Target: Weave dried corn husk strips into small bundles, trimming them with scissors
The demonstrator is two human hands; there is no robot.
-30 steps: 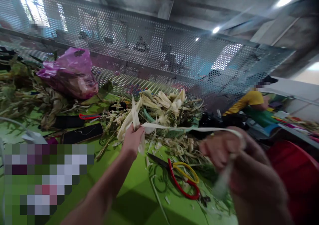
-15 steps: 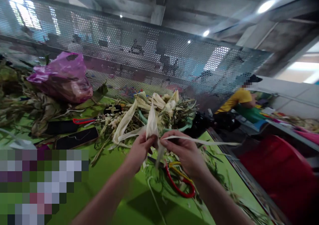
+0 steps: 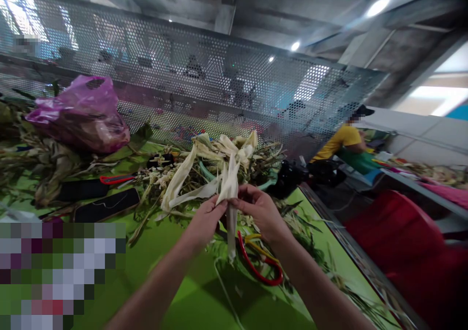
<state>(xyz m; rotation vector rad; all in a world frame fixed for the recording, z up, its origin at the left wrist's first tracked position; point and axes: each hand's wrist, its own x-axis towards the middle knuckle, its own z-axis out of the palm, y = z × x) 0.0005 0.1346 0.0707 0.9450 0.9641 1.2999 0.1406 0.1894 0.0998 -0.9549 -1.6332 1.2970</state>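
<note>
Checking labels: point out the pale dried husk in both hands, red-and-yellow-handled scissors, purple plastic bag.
Pale dried husk (image 3: 229, 181): head view, upper folded part.
Red-and-yellow-handled scissors (image 3: 269, 281): head view, lower curve of red handle.
Purple plastic bag (image 3: 86, 120): head view, middle of front.

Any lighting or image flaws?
Head view: streaky glare around the largest white ceiling lamp; head view: dark shadow on the bright-green tabletop; head view: the perforated grey metal screen slants; head view: the pale, flat leaf strip looks fairly sharp.
</note>
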